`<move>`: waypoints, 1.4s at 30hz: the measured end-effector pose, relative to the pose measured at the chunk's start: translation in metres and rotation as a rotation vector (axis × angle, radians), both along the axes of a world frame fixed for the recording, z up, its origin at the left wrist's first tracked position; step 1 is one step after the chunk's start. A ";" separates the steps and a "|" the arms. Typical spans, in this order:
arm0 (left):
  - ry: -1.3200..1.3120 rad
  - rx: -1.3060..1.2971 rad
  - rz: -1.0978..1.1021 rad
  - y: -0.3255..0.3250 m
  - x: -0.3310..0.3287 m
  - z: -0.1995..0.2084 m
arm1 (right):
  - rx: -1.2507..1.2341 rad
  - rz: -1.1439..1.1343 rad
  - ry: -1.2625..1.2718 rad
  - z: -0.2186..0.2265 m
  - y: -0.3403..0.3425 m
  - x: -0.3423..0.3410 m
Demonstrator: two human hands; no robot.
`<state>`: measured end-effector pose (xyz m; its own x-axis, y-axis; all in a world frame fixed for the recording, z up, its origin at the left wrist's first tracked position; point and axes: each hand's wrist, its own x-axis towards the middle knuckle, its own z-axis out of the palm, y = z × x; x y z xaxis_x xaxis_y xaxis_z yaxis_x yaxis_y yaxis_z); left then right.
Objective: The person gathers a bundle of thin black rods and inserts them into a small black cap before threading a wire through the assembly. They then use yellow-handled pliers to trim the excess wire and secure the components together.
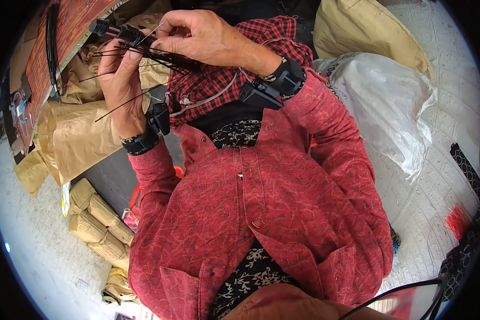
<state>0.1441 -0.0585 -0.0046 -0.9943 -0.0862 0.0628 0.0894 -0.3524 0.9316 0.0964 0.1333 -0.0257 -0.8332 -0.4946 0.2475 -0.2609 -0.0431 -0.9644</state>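
Note:
A black umbrella frame (124, 35) with a ridged round end and many thin dark ribs (173, 57) is held up at the upper left. My left hand (121, 85) is closed around it from below, thumb pressed near the base of the ribs. Some ribs stick out past this hand, one slanting down across the wrist. My right hand (205, 40) comes over from the right, its fingers bent and pinched beside the hub on a thin pale wire (153, 33). Its fingertips are partly hidden. Beneath the ribs, red and black checked cloth (213, 88) lies over my lap.
A wooden table edge (58, 40) curves along the upper left, with a bundle of black rods (52, 48) on it. Brown wrapping (85, 130) hangs below. Tan packed bundles (98, 221) lie on the floor at left. A white sack (381, 96) and a tan sack (370, 29) stand at right.

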 end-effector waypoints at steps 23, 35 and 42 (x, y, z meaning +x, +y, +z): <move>0.044 -0.109 0.112 0.005 -0.003 -0.006 | 0.010 -0.066 0.044 0.001 -0.001 0.003; 0.070 -0.129 0.100 -0.002 0.000 -0.007 | -0.023 -0.099 -0.074 0.028 0.013 0.006; 0.074 -0.123 0.025 0.004 0.002 0.011 | -0.165 -0.575 0.062 0.090 0.100 -0.009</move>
